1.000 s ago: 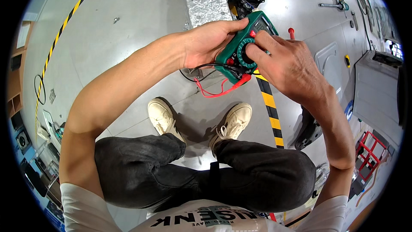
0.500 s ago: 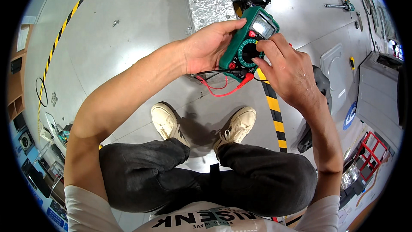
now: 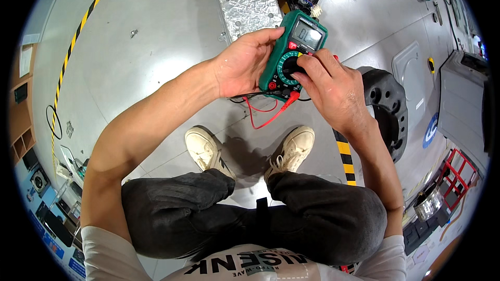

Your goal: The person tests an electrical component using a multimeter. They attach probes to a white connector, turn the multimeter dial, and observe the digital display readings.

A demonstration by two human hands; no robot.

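Beyond the multimeter (image 3: 294, 52), foil-wrapped panel (image 3: 247, 0); beside it, black housing (image 3: 388, 109).

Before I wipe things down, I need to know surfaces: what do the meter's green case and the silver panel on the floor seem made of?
Multimeter case: looks like matte green rubbery plastic, with softly rounded edges. Silver panel: apparently embossed foil-faced sheet, crinkled and glinting; what lies beneath it is hidden.

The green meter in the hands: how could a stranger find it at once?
Look above the person's two pale shoes, where both hands meet. The left hand grips a green multimeter. Its grey screen, round dial and red leads set it apart.
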